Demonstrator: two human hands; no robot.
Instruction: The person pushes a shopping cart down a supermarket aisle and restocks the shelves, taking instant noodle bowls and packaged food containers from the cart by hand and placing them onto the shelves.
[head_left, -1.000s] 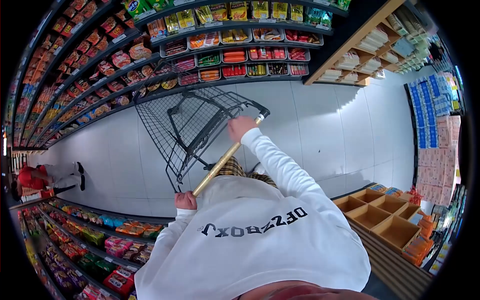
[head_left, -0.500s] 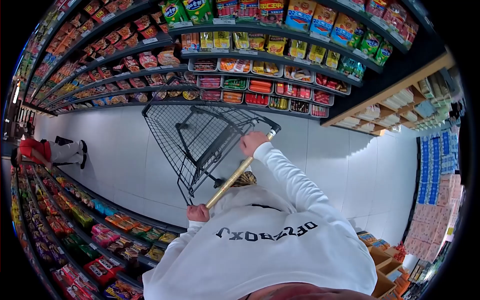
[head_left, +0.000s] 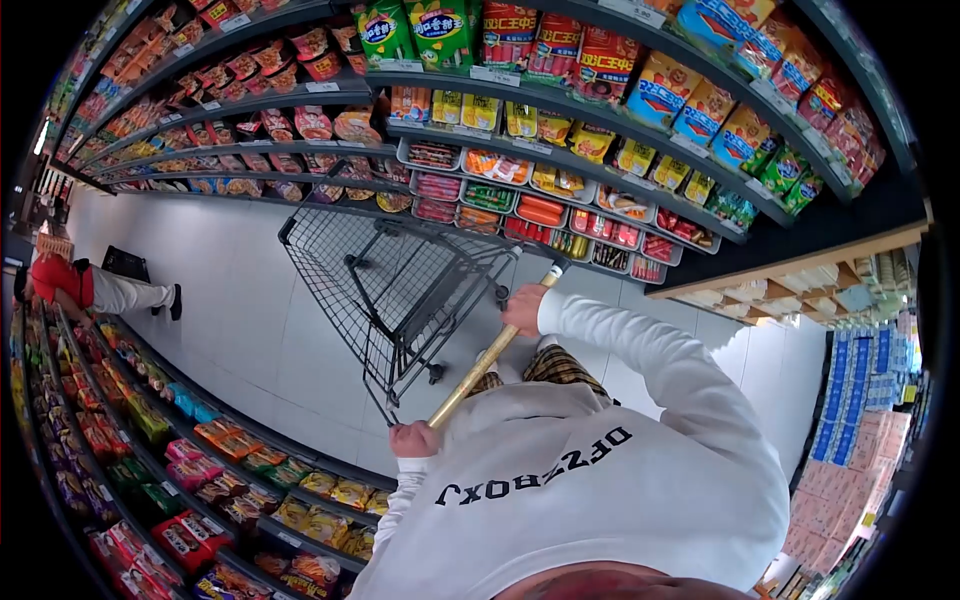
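A dark wire shopping cart (head_left: 385,285) stands at an angle in front of me on the pale floor. Its gold-coloured handle bar (head_left: 468,380) runs diagonally across the middle of the view. My left hand (head_left: 413,438) is closed round the lower left end of that bar. Higher up and to the right, my right hand (head_left: 523,308) wraps round the bar near its pale far end. Both arms are in white sleeves, and checked trousers (head_left: 565,370) show below the bar.
Shelves of packaged sausages (head_left: 540,212) and snacks curve along the front. Bagged snacks (head_left: 270,450) line the left shelving. A person in a red top (head_left: 62,280) bends at the far left beside a black basket (head_left: 125,264). Stacked cartons (head_left: 845,480) stand at the right.
My view has shifted and turned, so the front shelves look nearer and extend further right. My body and hands sit further right in view. Both hands keep hold of the bar.
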